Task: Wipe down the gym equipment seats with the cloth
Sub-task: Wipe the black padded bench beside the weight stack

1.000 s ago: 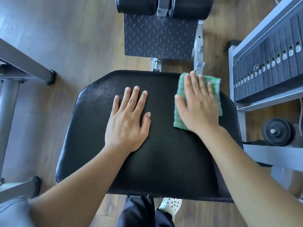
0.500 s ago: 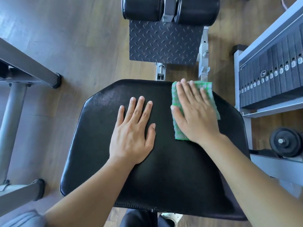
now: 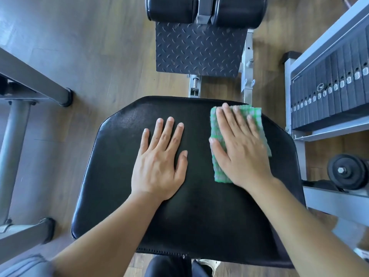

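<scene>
Green checked cloth [image 3: 219, 172] lies flat on the far right part of the black padded seat [image 3: 179, 220]. It is pinned under our right hand [image 3: 241, 152], whose fingers are stretched straight and close together, pressing down rather than gripping. Our left hand [image 3: 159, 166] rests palm down near the middle of the seat, fingers straight and slightly spread, holding nothing. It lies just beside the cloth, not touching it.

We judge the wiping of this seat to be partly done at most. The cloth is working the far right corner, and the near half and the whole left side still have to be covered. The vinyl's sheen is too even for us to tell which patches have already been wiped. Any other seats are out of view; beyond this one we see only the tread plate [image 3: 199, 50], the roller pads [image 3: 169, 9] and, at the right, the weight stack [image 3: 329, 86].

Against the frames a second and half a second back, little differs. Cloth and right hand keep much the same patch at the far right of the seat. The fingers there are now faintly blurred, which we take as a stroke under way. The left hand has not shifted on the seat. Our view has tipped a little, so more of the wooden floor [image 3: 99, 47] beyond the seat shows.
</scene>
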The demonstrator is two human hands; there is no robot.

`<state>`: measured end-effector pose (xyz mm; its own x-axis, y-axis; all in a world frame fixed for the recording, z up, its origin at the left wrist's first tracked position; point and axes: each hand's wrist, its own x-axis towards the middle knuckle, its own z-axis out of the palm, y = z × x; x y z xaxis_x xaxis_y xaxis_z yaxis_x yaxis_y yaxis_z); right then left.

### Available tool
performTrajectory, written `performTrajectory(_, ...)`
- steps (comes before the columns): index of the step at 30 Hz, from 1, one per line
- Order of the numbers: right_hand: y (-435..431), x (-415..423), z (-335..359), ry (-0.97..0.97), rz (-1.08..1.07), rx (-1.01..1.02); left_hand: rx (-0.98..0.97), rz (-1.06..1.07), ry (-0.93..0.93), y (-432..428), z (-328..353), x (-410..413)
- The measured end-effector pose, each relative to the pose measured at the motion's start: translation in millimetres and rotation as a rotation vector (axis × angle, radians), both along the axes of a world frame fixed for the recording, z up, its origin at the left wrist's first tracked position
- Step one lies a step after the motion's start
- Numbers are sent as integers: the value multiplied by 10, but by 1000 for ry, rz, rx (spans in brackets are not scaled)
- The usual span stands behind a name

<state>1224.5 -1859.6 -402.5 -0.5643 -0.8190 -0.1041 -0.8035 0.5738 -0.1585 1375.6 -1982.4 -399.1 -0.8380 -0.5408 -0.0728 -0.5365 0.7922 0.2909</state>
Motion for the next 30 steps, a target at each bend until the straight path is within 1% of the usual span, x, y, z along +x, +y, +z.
performTrajectory(2,248,90,36,16,-64,2,-5,6,0,2,3,-2)
performTrajectory(4,416,99,64,33,-193,30,-7,7,-2,4,3,0)
performTrajectory(6,379,46,47,51,-287,40,-7,6,4,-4,0,-3)
performTrajectory(8,180,-29,9,42,-306,37,-10,4,1,1,-6,-2)
performTrajectory(10,-39,-76,-15,12,-234,29,-14,7,1,6,-5,0)
performTrajectory(12,-111,-38,-10,-5,-105,27,-13,6,1,8,2,-1)
performTrajectory(14,-5,79,26,-11,0,24,-11,7,0,6,2,-1)
performTrajectory(16,225,202,66,-15,23,12,-12,9,1,7,-1,-5)
performTrajectory(18,473,249,104,-5,-66,21,-15,13,4,7,-3,-6)
performTrajectory(20,602,179,118,27,-206,40,-16,13,8,11,2,-6)
performTrajectory(22,521,62,79,59,-299,40,-19,13,11,5,-2,-8)
performTrajectory(23,433,13,59,59,-310,38,-19,12,9,13,-5,-5)
performTrajectory(25,213,-30,32,25,-255,32,-23,13,7,16,-3,-4)
performTrajectory(27,78,37,36,-7,-106,29,-24,12,7,18,0,-7)
performTrajectory(29,104,193,53,-11,29,23,-21,7,2,12,-10,-5)
performTrajectory(30,173,269,66,-10,53,15,-22,7,-1,9,-13,-2)
